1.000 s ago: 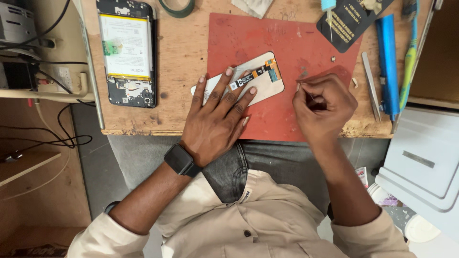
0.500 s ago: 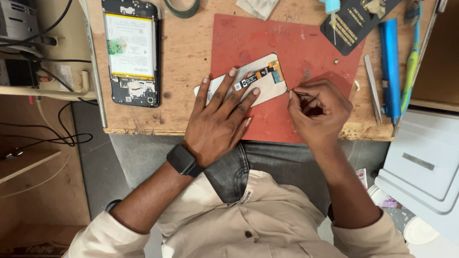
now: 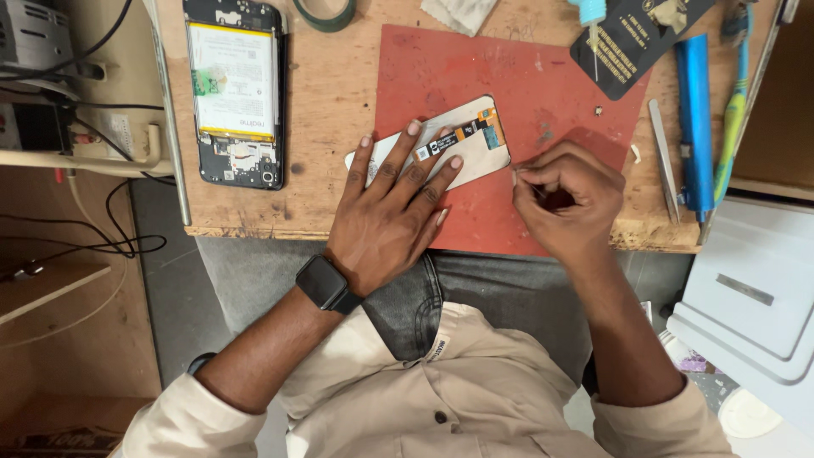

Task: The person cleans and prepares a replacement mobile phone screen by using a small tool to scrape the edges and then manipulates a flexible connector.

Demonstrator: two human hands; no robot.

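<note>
A: What is the left hand [image 3: 392, 222] doing?

B: It is lying flat, fingers spread wide, pressing down on a pale, rounded-corner phone display panel [image 3: 434, 146] that is lying face down and slightly tilted on the red rectangular work mat [image 3: 509, 76]. An orange and black flex ribbon with a small white label is running across the panel's back towards its upper right corner.

A: And the right hand [image 3: 566, 197]?

B: It is curling just beside the panel's right edge, thumb and forefinger pressed together, pinching something too thin to make out. A black smartwatch [image 3: 324, 283] is sitting on the left wrist.

A: What is lying around them?

B: The mat is resting on a worn wooden bench top [image 3: 331, 110]. To the left, an opened black phone body with its white battery showing [image 3: 235, 89] is lying well apart from the panel. To the right, steel tweezers [image 3: 664, 157] and a blue cylindrical tool [image 3: 695, 119] are lying side by side.
</note>
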